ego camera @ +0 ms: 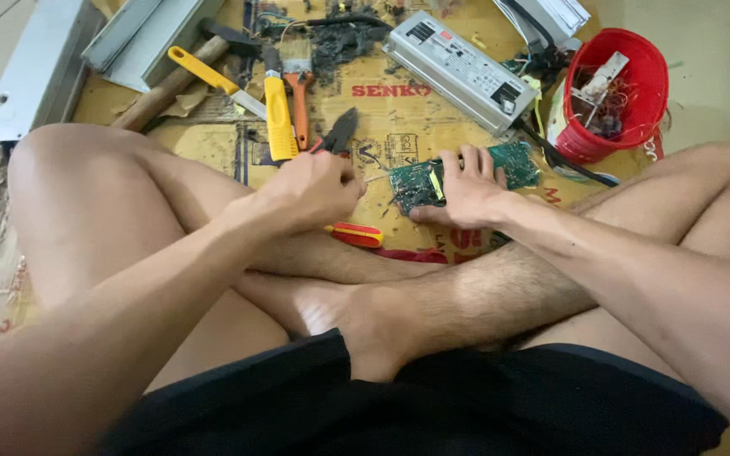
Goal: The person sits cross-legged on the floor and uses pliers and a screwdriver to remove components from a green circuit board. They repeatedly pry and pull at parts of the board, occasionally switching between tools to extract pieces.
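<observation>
- Nearest the camera: your crossed bare legs and dark shorts fill the lower frame; you sit on a sheet of printed cardboard [382,127] spread on the floor.
- Just beyond your shin: a red-and-yellow screwdriver [355,234] lies on the cardboard, below your left hand and not touched by it.
- Your left hand [313,187] is clenched around a tool handle; a thin metal tip pokes out to the right towards the board, and what kind of tool it is cannot be told.
- Your right hand [466,190] lies flat with fingers spread on the green circuit board [513,160], pressing it down on the cardboard; the palm is not closed round it.
- The circuit board lies between your knees, in the middle of the cardboard, part hidden under your right hand.
- Just behind your left hand: dark pliers [341,131] with their tips pointing away from you.
- Further left: a yellow utility knife [279,118], an orange-handled paintbrush [299,80], a yellow-handled scraper [213,80] and a wooden-handled hammer [171,84].
- Further right: a grey metal power supply box [462,72] lies aslant; beside it a red plastic bucket [648,89] holds wires and scrap parts.
- Farthest: a heap of dark debris [340,42] and grey metal channel pieces [141,38] at the upper left.
</observation>
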